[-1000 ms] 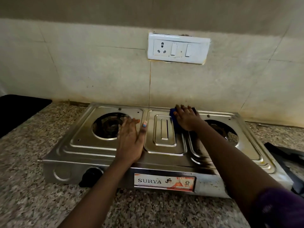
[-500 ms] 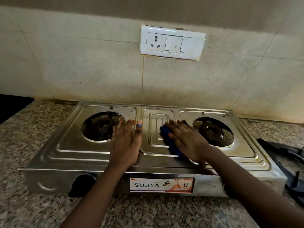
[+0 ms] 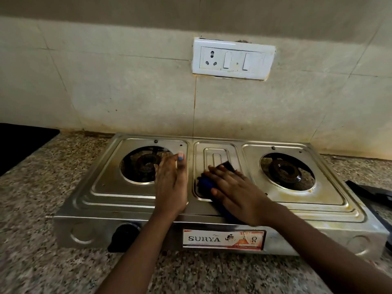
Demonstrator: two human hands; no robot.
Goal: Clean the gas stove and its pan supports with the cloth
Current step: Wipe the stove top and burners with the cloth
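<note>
Nearest the viewer, two bare forearms reach forward over a speckled granite counter (image 3: 42,240) onto a steel two-burner gas stove (image 3: 131,200). The right hand (image 3: 235,194) lies flat with fingers straight, pressing a dark blue cloth (image 3: 204,184) against the stove's raised centre panel; it presses the cloth rather than curling round it. The cloth's long axis runs front to back, from under the wrist to just past the fingertips. Just to the left of that hand, the left hand (image 3: 171,185) rests flat and spread on the stove top, apparently steadying it. Beyond its fingertips sits the left burner (image 3: 146,164). To the right of the cloth, well apart, is the right burner (image 3: 286,171), ringed by yellowish stains, so the right hand is likely nearer that uncleaned area. A dark pan support (image 3: 373,194) lies farther right, off the stove. Farthest away, a white switch plate (image 3: 233,59) hangs on the tiled wall.
</note>
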